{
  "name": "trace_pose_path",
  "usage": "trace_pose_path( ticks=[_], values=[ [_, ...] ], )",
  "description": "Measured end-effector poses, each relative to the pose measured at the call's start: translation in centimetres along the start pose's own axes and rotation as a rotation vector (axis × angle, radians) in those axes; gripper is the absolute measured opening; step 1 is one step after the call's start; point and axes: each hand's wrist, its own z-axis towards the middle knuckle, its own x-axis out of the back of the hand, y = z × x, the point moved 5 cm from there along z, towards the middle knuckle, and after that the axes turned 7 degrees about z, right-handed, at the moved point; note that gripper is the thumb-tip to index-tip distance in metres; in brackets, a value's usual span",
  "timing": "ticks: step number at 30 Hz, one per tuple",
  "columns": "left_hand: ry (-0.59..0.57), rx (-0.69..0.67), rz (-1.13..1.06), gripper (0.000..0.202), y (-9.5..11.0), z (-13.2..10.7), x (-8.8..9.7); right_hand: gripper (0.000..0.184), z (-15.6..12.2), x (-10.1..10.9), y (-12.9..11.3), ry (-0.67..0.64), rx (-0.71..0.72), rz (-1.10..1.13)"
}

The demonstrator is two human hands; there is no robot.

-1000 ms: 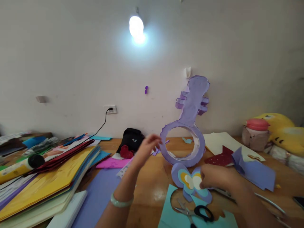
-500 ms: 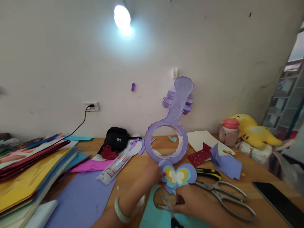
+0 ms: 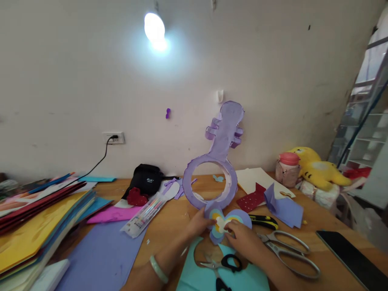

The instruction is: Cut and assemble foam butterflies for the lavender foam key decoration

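Observation:
A layered paper butterfly (image 3: 239, 216) in purple, light blue, yellow and white lies between my hands, just below a purple ring-shaped paper piece (image 3: 188, 184) with a long neck. My left hand (image 3: 197, 223) grips the butterfly's left wing, thumb on top. The fingers of my right hand (image 3: 242, 238) are closed on its middle and right side, hiding part of it. Under my hands, small black-handled scissors (image 3: 216, 265) rest partly spread on a turquoise sheet (image 3: 194, 279) with a curved cutout.
To the right lie large metal scissors (image 3: 287, 250), a yellow-black cutter (image 3: 263, 221), folded purple paper (image 3: 285, 208) and a phone (image 3: 348, 258). A pen pack (image 3: 145, 215), a purple sheet (image 3: 103, 254) and stacked coloured paper (image 3: 39, 230) are on the left.
My right hand has moved up from beside the small scissors onto the butterfly. The scissors now lie free on the turquoise sheet. My left hand stays at the left wing.

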Motion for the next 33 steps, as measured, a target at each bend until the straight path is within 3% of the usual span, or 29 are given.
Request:
trace_pose_path(
  ticks=[2,4,8,11,13,15,18,22,27,33],
  values=[
    [0.021,-0.02,0.018,0.038,-0.1,0.2,0.0,0.022,0.4,0.3,0.4,0.044,-0.001,0.023],
    [0.037,-0.056,0.054,0.037,0.4,0.2,0.3,0.024,0.7,1.3,0.7,0.171,0.004,0.027],
    [-0.056,-0.098,0.121,0.024,2.4,-0.4,0.3,0.04,0.8,4.1,0.7,0.426,0.029,-0.003],
    [-0.136,-0.102,0.118,0.017,3.7,-1.2,-0.1,0.036,0.8,4.5,0.8,0.336,-0.031,0.093],
    [-0.166,-0.117,0.051,0.02,4.2,-1.5,-0.5,0.024,0.9,3.9,1.1,0.213,-0.093,0.266],
    [-0.171,-0.122,-0.032,0.03,4.4,-1.7,-0.7,0.026,0.9,3.3,1.4,0.135,-0.134,0.494],
    [-0.163,-0.102,-0.123,0.039,4.2,-1.9,-0.7,0.039,0.8,3.0,1.7,0.162,-0.152,0.811],
    [-0.251,-0.064,-0.097,0.052,3.7,-2.2,-1.1,0.047,0.6,2.5,1.7,0.236,-0.207,1.07],
    [-0.268,0.039,-0.013,0.053,2.2,-2.5,-2.2,0.054,0.9,1.1,1.3,0.161,-0.239,1.153],
    [-0.218,0.076,-0.047,0.042,1.5,-2.5,-2.8,0.049,1.1,0.7,2.1,0.176,-0.244,1.038]
  ],
)
